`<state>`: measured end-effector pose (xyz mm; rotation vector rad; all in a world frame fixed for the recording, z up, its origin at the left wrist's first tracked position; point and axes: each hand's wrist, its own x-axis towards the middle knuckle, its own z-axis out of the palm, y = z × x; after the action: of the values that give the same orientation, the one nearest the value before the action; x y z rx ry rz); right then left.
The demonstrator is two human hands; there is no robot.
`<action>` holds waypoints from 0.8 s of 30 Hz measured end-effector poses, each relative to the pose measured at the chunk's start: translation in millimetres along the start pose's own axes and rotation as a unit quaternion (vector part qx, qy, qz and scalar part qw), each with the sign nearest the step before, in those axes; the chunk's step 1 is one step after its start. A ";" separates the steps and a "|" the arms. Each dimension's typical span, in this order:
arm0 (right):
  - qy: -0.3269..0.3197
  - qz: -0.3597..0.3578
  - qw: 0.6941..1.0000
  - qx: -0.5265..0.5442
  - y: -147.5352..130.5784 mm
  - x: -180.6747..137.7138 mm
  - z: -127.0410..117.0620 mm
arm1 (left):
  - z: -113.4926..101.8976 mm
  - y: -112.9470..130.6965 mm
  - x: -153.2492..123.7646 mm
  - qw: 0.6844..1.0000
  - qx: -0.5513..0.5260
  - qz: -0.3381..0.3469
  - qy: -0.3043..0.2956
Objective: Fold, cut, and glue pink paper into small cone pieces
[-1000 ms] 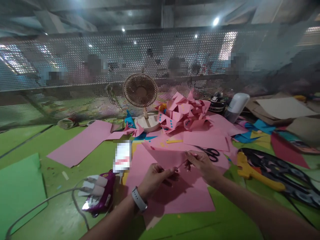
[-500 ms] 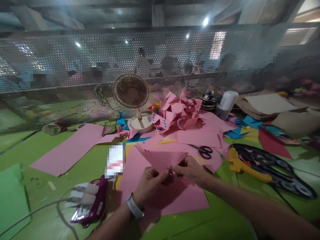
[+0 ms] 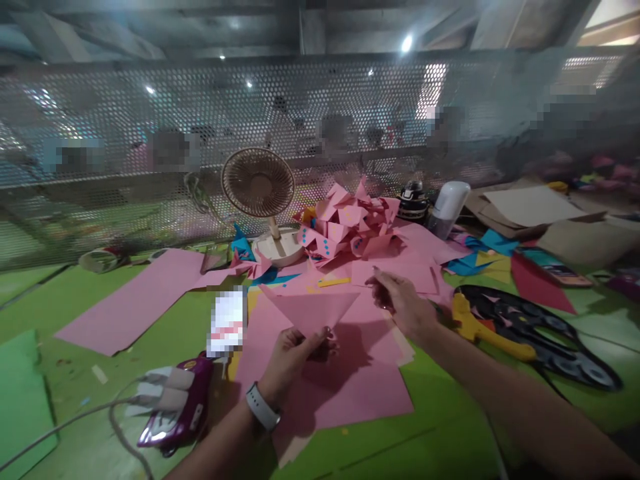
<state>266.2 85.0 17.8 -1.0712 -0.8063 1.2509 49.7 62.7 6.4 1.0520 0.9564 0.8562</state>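
Observation:
My left hand [image 3: 303, 357], with a pale watch [image 3: 263, 407] on its wrist, pinches the lower point of a folded pink paper triangle [image 3: 315, 310]. The triangle stands up above a stack of flat pink sheets [image 3: 360, 397]. Away to the right, my right hand [image 3: 403, 307] is off the triangle, fingers loosely bent and apart, over the place where the black scissors lay. My hand hides the scissors almost entirely, and I see nothing held in it. A heap of folded pink paper pieces [image 3: 350, 223] lies behind both hands.
A small fan [image 3: 260, 187] stands at the back by a perforated metal screen [image 3: 165, 107]. At left lie a purple power strip [image 3: 187, 407] with cables and a long pink sheet [image 3: 135, 300]. Right of my hands are a yellow glue gun [image 3: 487, 333] and a black tray [image 3: 540, 333].
My right hand has let go of the folded triangle and moved right and up to over the scissors. My left hand has kept its pinch and shifted slightly left.

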 end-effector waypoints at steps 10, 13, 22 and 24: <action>-0.203 0.106 0.966 -0.121 28.7 -34.1 19.1 | 6.1 0.7 -7.4 0.998 0.039 -0.012 -0.049; -0.181 0.102 0.972 -0.113 29.0 -32.3 17.0 | 5.3 2.3 -7.9 0.996 0.038 -0.038 -0.071; -0.194 0.141 0.963 -0.122 24.3 -39.6 18.2 | 4.4 0.6 -8.8 0.994 0.002 -0.019 -0.107; -0.208 0.166 0.954 -0.137 19.8 -44.6 21.1 | 4.5 -1.3 -9.1 0.992 -0.016 -0.019 -0.124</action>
<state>232.4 44.8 9.4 -1.2176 -1.1799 1.7223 50.8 52.6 8.1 1.0805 0.7486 0.6900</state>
